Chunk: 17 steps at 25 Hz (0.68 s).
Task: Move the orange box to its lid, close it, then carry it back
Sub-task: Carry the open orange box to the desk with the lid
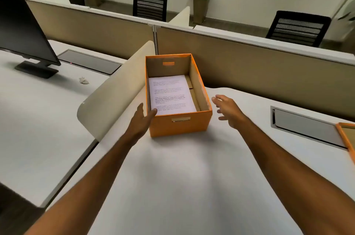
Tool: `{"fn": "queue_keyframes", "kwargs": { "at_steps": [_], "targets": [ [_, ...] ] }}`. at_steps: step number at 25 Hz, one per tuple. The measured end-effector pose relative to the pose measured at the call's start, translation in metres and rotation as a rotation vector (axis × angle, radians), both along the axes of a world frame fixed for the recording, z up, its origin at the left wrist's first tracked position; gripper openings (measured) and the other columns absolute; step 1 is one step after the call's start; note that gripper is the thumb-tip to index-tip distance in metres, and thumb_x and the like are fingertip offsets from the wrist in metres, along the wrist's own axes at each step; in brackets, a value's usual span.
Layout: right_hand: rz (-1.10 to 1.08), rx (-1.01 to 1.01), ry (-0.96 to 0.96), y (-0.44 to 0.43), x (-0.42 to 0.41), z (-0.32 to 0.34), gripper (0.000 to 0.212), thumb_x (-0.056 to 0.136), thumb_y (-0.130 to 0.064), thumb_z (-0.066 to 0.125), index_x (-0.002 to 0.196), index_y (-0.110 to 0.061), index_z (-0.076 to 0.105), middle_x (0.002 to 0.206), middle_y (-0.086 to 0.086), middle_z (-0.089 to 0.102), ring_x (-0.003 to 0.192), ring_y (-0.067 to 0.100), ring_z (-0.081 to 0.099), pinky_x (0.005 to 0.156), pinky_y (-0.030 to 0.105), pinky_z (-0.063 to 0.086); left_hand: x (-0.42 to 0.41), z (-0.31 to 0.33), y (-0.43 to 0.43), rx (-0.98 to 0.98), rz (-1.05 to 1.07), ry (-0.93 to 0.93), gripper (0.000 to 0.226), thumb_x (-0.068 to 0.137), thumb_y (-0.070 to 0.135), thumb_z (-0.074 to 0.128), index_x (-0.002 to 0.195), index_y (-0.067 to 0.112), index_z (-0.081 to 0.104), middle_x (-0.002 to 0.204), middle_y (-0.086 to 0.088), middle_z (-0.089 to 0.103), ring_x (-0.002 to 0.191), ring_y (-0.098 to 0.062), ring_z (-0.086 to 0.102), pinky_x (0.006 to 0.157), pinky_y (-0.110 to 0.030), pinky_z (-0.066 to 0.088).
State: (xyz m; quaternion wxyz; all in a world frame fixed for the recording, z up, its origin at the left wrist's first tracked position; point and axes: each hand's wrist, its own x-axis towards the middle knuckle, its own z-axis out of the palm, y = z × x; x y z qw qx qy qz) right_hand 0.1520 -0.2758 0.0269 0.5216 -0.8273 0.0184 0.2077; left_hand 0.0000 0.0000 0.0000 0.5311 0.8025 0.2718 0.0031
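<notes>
Two bare hands reach forward along the white counter [172, 186] toward the open orange box [180, 121], which sits at about twelve o'clock from the person, pushed up near the tan partition and just beside a curved cream divider [113, 90] on its nine o'clock side. The left hand [141, 119] is at the box's near left corner, its grip spread wide with the thumb touching or nearly touching the rim; whether it bears on the cardboard I cannot tell. The right hand [228, 109] hovers apart from the right wall at three o'clock of the box, fingers splayed and its grip wide open, holding nothing. Coming in from both flanks suits a two-handed lift, since the box is broad and the divider leaves the left hand little room except at the near corner. Inside lies a sheet of printed paper [171, 94] flat on the bottom, so the box likely wants to be kept level while carried. A slot handle [180, 119] shows in the near wall, unused for now. The orange lid [345, 136] lies at the far right edge of view, at about three o'clock, beyond a recessed cable tray [305, 127], well apart from the box. By my judgement the task is at its very start: the box is not yet lifted and stands uncovered.
</notes>
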Motion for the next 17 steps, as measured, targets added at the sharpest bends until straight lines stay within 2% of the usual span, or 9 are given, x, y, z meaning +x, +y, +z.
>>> {"fn": "queue_keyframes", "kwargs": {
  "at_steps": [2,4,5,6,8,10,15,17],
  "targets": [
    [-0.043,0.043,0.093,0.005,0.003,-0.007,0.050,0.099,-0.042,0.048,0.145,-0.022,0.042,0.145,0.014,0.046,0.127,0.038,0.048,0.095,0.054,0.048,0.006,-0.006,0.005,-0.127,0.024,-0.017,0.064,0.089,0.058,0.050,0.146,0.031,0.041,0.151,0.000,0.045,0.138,-0.023,0.043,0.112,-0.048,0.036],
    [-0.055,0.079,0.184,0.007,0.004,-0.016,0.046,0.100,-0.042,0.046,0.140,-0.020,0.047,0.138,0.015,0.050,0.120,0.039,0.051,0.095,0.056,0.049,0.009,-0.015,0.011,-0.241,0.029,-0.036,0.027,0.091,0.045,0.049,0.109,0.047,0.068,0.119,0.009,0.069,0.115,-0.019,0.060,0.093,-0.040,0.050],
    [-0.055,0.105,0.223,0.008,0.004,-0.022,0.046,0.099,-0.043,0.046,0.138,-0.018,0.049,0.132,0.015,0.053,0.117,0.039,0.053,0.095,0.057,0.049,0.012,-0.018,0.014,-0.276,0.024,-0.046,0.025,0.091,0.041,0.049,0.095,0.051,0.071,0.106,0.014,0.073,0.105,-0.017,0.064,0.083,-0.035,0.052],
    [-0.053,0.134,0.249,0.009,0.004,-0.025,0.046,0.100,-0.045,0.045,0.137,-0.017,0.050,0.126,0.015,0.057,0.113,0.039,0.055,0.095,0.057,0.050,0.013,-0.018,0.016,-0.306,0.025,-0.037,0.026,0.090,0.039,0.049,0.088,0.054,0.072,0.099,0.017,0.075,0.099,-0.015,0.068,0.078,-0.031,0.052],
    [-0.058,0.219,0.280,0.009,0.004,-0.031,0.044,0.100,-0.046,0.044,0.134,-0.018,0.050,0.116,0.013,0.060,0.108,0.038,0.059,0.093,0.058,0.051,0.013,-0.016,0.019,-0.359,0.003,-0.049,0.024,0.087,0.042,0.053,0.089,0.056,0.072,0.099,0.021,0.076,0.095,-0.012,0.071,0.078,-0.030,0.053],
    [-0.063,0.276,0.285,0.010,0.004,-0.035,0.041,0.100,-0.045,0.043,0.131,-0.020,0.051,0.115,0.012,0.060,0.108,0.038,0.059,0.093,0.060,0.050,0.013,-0.018,0.023,-0.388,-0.004,-0.054,0.021,0.086,0.043,0.056,0.093,0.054,0.073,0.101,0.019,0.076,0.095,-0.013,0.071,0.081,-0.032,0.053],
    [-0.070,0.318,0.226,0.006,0.001,-0.035,0.043,0.099,-0.041,0.049,0.134,-0.017,0.053,0.112,0.008,0.060,0.105,0.036,0.059,0.085,0.059,0.053,0.013,-0.014,0.022,-0.382,0.000,-0.055,0.022,0.094,0.040,0.054,0.094,0.053,0.072,0.102,0.019,0.076,0.095,-0.013,0.071,0.083,-0.033,0.054],
    [-0.057,0.320,0.217,-0.001,-0.002,-0.032,0.041,0.098,-0.041,0.051,0.132,-0.019,0.055,0.111,0.008,0.062,0.104,0.035,0.060,0.081,0.057,0.055,0.011,-0.012,0.021,-0.393,-0.010,-0.063,0.021,0.096,0.039,0.053,0.102,0.048,0.071,0.103,0.018,0.076,0.097,-0.015,0.070,0.084,-0.033,0.054]
  ]
}}
